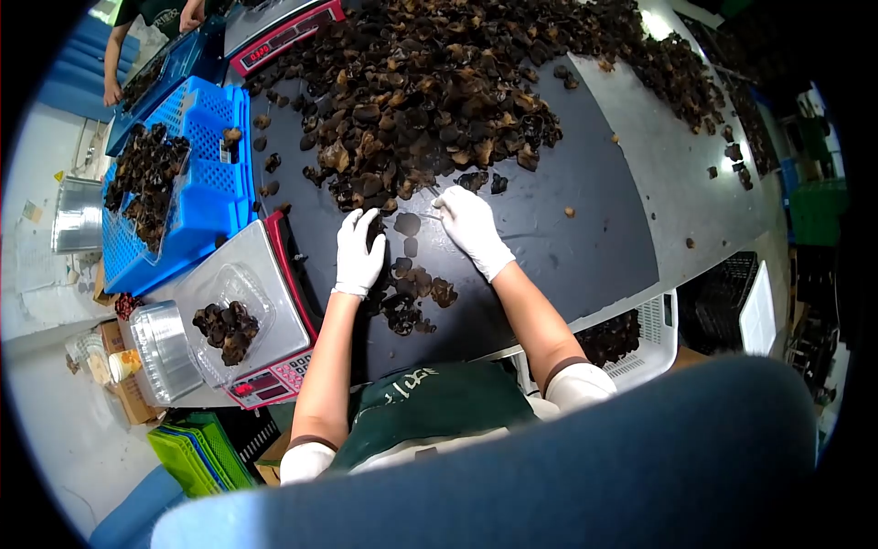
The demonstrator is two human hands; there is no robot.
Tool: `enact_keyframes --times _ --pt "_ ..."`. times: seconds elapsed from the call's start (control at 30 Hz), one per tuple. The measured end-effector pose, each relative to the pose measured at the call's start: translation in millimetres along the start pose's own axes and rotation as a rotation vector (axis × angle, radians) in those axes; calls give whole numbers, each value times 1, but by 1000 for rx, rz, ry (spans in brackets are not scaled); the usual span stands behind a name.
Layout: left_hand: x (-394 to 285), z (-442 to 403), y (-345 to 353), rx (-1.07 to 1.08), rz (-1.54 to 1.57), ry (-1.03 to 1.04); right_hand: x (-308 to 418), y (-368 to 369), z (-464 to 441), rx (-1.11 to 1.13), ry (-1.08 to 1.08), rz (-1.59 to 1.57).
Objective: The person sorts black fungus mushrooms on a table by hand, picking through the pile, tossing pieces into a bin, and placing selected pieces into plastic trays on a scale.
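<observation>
Both my hands wear white gloves and rest near the front edge of a large pile of dark, curled, fungus-like pieces (412, 110) on a black mat (585, 201). My left hand (359, 253) has its thumb apart from its fingers, beside a dark piece. To its right, the fingers of my right hand (469, 224) are bent together at the pile's edge; what they hold, if anything, is too small to tell. Between the hands lie a few flat round pieces (407, 224), and a loose cluster (407, 306) sits nearer my body.
At left, a scale (297, 343) bears a clear tray (206, 343) of dark pieces. Behind it are blue crates (215, 210) with another filled tray. A white basket (654, 343) stands below the table's right edge. Another person's hands (112, 92) show at the top left.
</observation>
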State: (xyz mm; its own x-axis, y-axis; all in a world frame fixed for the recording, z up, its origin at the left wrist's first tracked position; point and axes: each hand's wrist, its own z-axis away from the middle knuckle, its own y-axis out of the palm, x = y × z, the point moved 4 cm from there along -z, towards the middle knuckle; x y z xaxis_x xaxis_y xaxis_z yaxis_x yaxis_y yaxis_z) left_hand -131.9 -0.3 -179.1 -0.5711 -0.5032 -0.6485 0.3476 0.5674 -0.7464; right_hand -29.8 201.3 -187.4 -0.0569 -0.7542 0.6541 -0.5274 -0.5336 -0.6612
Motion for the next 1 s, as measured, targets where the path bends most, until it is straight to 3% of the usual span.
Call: enact_keyframes --times 0.07,0.13,0.17,0.2,0.23,0.27,0.3,0.37,0.4,0.5,0.53,0.57,0.6,0.67,0.73,0.83,0.9,0.93,1.0 --pt "4 -3 6 8 -73 5 0 -13 4 -58 -21 10" --pt "3 -3 6 -51 -92 31 -9 -29 10 58 337 -191" --pt "2 -1 7 19 -103 73 -14 -41 15 167 533 -490" --pt "-1 1 7 89 -113 116 -11 -58 20 73 517 -796" --pt "-11 6 6 63 -94 129 -24 -70 31 145 607 -978" --pt "-13 14 6 88 -66 176 -24 -84 40 125 617 -1355" --pt "-14 22 6 198 -29 121 -17 -101 51 131 333 -1868" --pt "-11 30 6 423 132 54 -14 -128 53 372 -274 -2204" --pt "-17 28 -1 520 230 102 0 -141 51 274 -318 -2182" --pt "1 24 -9 458 496 -277 -6 -119 57 239 332 -1681" --pt "15 24 -3 398 633 -362 1 -107 50 289 528 -1303" --pt "21 17 -5 343 489 -272 29 -101 34 374 609 -897" --pt "25 9 -8 287 343 -181 28 -73 32 300 395 -740" --pt "32 6 -6 282 379 -220 31 -35 27 357 371 -604" --pt "34 8 -4 266 418 -222 28 4 21 46 -24 -394" --pt "34 23 -7 246 211 -130 57 18 11 50 -184 48" --pt "14 32 -26 183 -16 -44 68 22 19 422 -92 -169" --pt "15 37 -31 252 -115 -109 72 26 26 623 -52 -317" --pt "2 61 -40 300 -212 -208 88 17 49 510 -335 -263"
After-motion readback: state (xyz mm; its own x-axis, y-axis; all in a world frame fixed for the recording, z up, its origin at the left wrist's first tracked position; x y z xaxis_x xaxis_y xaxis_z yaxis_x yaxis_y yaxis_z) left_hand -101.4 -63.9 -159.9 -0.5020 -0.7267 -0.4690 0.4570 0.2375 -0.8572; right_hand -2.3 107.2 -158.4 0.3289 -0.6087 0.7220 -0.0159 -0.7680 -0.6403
